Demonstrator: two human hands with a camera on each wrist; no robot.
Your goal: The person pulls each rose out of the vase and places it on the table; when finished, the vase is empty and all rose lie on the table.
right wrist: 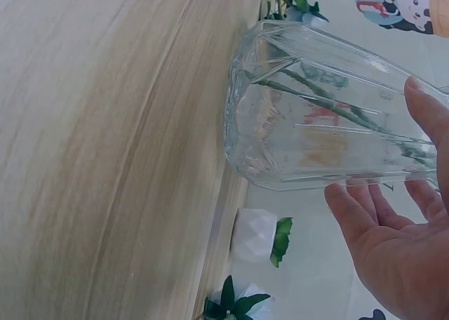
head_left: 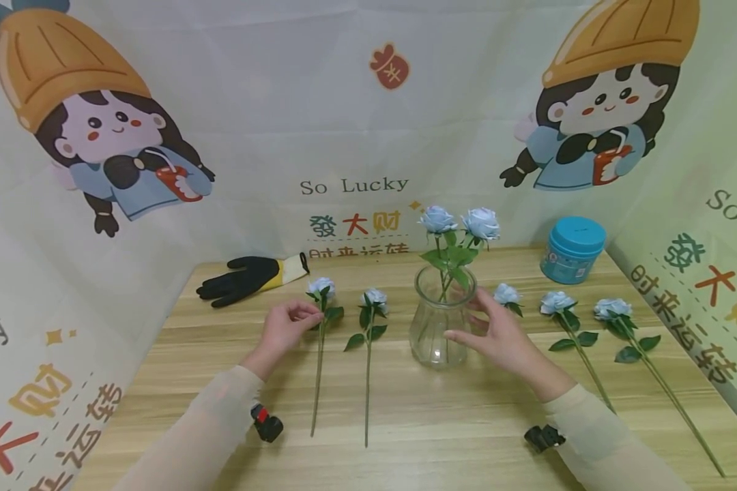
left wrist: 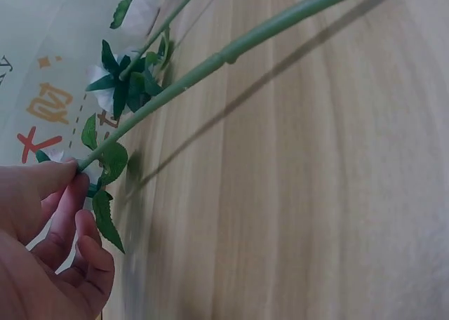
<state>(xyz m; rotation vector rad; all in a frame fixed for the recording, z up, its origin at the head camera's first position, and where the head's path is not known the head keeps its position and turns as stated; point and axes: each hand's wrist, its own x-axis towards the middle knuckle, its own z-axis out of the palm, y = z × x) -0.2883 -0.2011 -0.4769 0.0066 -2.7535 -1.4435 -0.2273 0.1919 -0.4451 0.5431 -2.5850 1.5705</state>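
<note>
My left hand (head_left: 288,327) pinches the green stem of a pale blue artificial rose (head_left: 319,354) between thumb and forefinger, just below the bloom; the left wrist view shows the stem (left wrist: 224,57) slanting over the table. Another pale blue rose (head_left: 368,361) lies just right of it. My right hand (head_left: 497,334) grips a clear ribbed glass vase (head_left: 437,334) from its right side, thumb and fingers on opposite sides in the right wrist view. Two pale blue roses (head_left: 457,221) stand in the vase, their stems (right wrist: 337,109) visible through the glass.
Right of the vase lie several more roses (head_left: 557,302), one partly hidden by my right hand. At the back are a black and yellow glove (head_left: 246,279) and a blue lidded jar (head_left: 572,252). Printed cloth (head_left: 252,136) walls the wooden table (head_left: 405,436).
</note>
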